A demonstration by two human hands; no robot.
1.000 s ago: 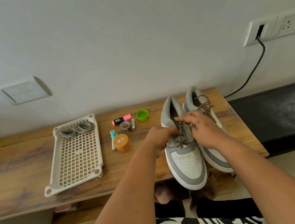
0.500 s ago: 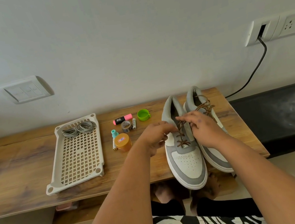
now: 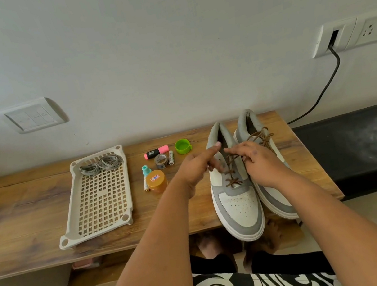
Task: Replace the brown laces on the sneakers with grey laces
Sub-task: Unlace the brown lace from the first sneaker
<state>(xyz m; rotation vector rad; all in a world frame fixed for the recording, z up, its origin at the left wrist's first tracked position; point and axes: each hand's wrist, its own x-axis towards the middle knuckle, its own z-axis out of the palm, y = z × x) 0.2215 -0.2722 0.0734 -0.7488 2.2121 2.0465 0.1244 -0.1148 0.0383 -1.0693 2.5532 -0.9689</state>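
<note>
Both hands (image 3: 195, 166) (image 3: 257, 160) worked one sneaker (image 3: 233, 185); my fingers (image 3: 233, 151) pinched its brown lace (image 3: 231, 173), best drawn out gently, one eyelet at a time.

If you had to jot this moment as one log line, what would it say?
step: unlacing left sneaker | both hands on brown lace | right sneaker laced | grey laces in tray

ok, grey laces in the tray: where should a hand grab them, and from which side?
Probably from straight above. The grey laces lie as two flat coils at the far end of the tray, close to its raised rim, so a sideways approach looks blocked. Pinch one coil across its bundled strands, near edge; the right coil looks the neater loop. Both hands are busy at the sneaker for now.
</note>
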